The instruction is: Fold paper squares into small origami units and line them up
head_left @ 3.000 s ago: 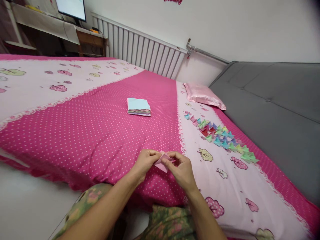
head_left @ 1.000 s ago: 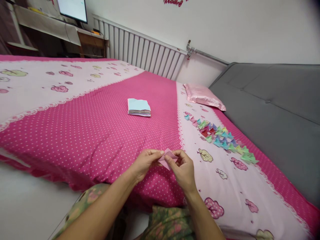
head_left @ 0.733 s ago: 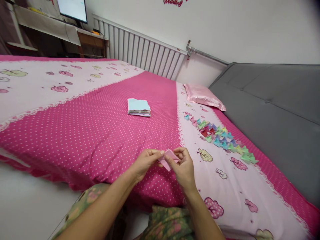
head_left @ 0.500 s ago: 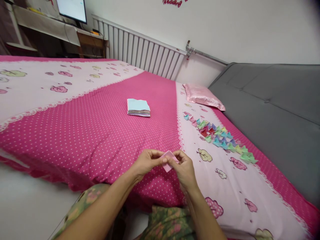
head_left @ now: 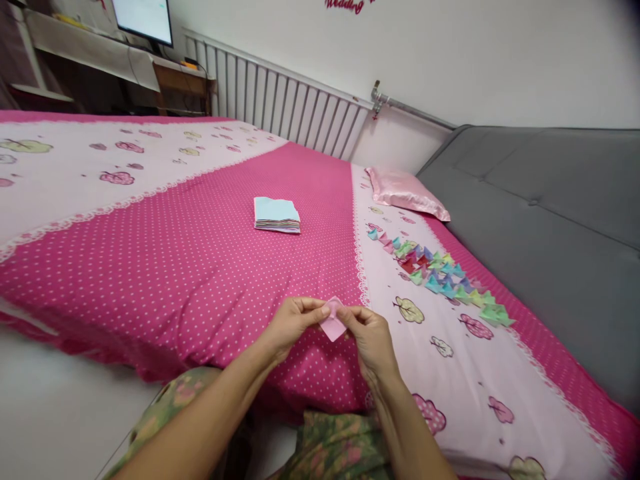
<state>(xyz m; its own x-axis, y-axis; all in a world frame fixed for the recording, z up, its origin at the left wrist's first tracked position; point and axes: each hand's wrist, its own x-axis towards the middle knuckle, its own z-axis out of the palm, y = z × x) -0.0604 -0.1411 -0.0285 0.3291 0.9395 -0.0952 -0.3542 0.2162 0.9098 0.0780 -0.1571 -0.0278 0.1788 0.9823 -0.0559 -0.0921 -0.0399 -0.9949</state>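
A small folded pink paper point(head_left: 333, 328) is held in the air over the near edge of the bed, one corner pointing down. My left hand point(head_left: 295, 323) pinches its left side between thumb and fingers. On the opposite side, my right hand point(head_left: 370, 337) is closed on the same paper, its thumb lying over the upper part. The thumbs hide some of the folds. Beyond my hands lies a stack of square coloured papers point(head_left: 277, 211), light blue on top. Over to the right, several folded paper boats point(head_left: 440, 270) in many colours sit in rows.
A pink bedspread point(head_left: 210, 247) with dots and printed trees covers the bed. A pink satin pillow point(head_left: 407, 193) rests near the grey headboard point(head_left: 545, 193). Behind are a radiator point(head_left: 280, 93) and a desk with a monitor point(head_left: 143, 21).
The pink paper has turned slightly between my fingers. My right thumb has drawn back to the right, showing more of the paper, and my right hand has shifted a little.
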